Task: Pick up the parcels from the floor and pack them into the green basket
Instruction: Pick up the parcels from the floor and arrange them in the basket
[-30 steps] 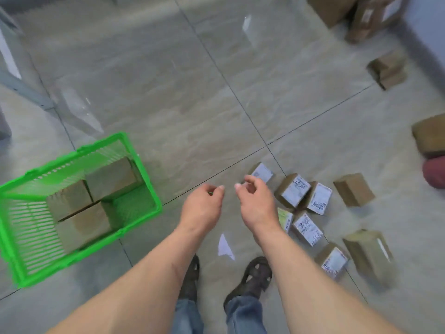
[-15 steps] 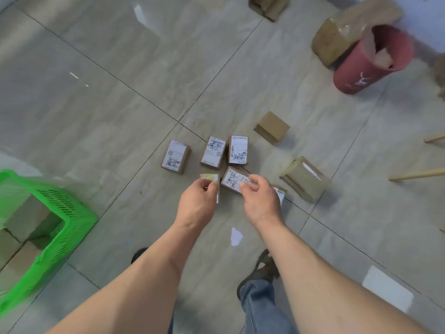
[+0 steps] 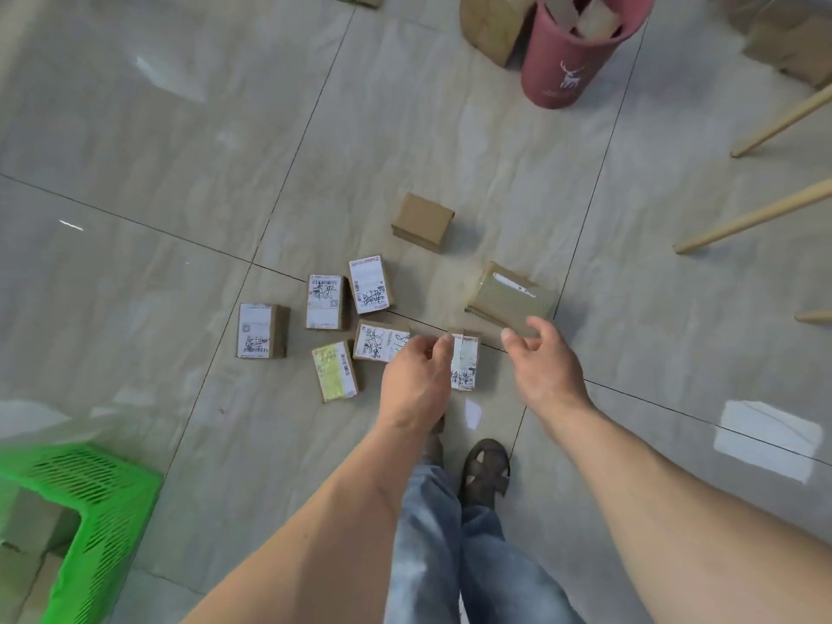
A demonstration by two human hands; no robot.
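A cluster of small labelled parcels is seen lying on the tiled floor (image 3: 180, 182) just ahead of the person's feet. The left hand (image 3: 416, 380) is held low over the parcel with the scribbled label (image 3: 376, 340), its fingers (image 3: 443, 343) curled together; whether they touch that parcel or the white-labelled parcel (image 3: 466, 362) just beside them cannot be told from this angle. The right hand (image 3: 544, 364) is held apart to the right, fingers spread and holding nothing, just in front of the taped box (image 3: 511, 295). A yellow-labelled parcel (image 3: 335, 370), three more labelled parcels and a plain brown box (image 3: 423, 222) lie nearby. The green basket (image 3: 94, 502) is found at the lower left, well apart from the cluster, with brown boxes inside. A pink bin (image 3: 567, 60) is seen at the top.
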